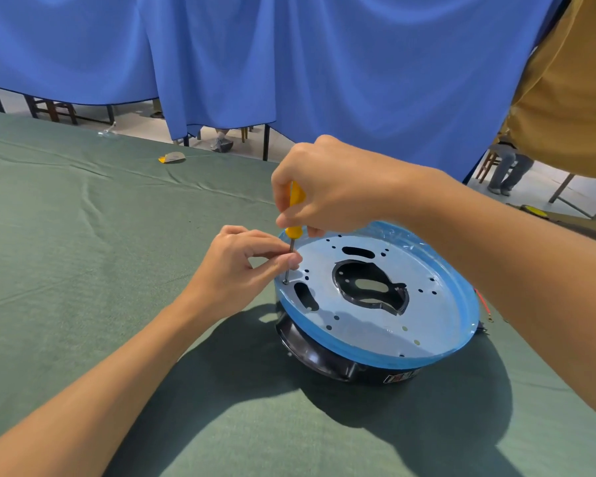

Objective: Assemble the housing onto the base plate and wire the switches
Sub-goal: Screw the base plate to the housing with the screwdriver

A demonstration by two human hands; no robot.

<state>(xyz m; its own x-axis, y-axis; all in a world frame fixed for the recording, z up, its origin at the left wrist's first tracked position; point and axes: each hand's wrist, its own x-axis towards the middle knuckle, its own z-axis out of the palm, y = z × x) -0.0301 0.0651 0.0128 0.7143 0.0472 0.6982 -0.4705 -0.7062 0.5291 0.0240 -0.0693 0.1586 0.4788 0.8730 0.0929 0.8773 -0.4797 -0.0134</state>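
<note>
Base plate (375, 325) lies beneath left fingers (267, 247) pinching screwdriver (294, 232).

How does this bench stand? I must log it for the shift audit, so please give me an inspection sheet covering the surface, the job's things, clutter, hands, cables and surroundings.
Surface: table under a wrinkled green cloth.
Job's things: round base plate with blue film at its rim lies on the black housing. The screwdriver stands upright, tip on a screw near the plate's left rim.
Clutter: a small yellow scrap near the far edge.
Hands: right hand grips the yellow handle; left hand pinches the shaft.
Cables: red wire beside the plate's right side, with a ring terminal at its end.
Surroundings: blue curtains, with a wooden chair beyond.
</note>
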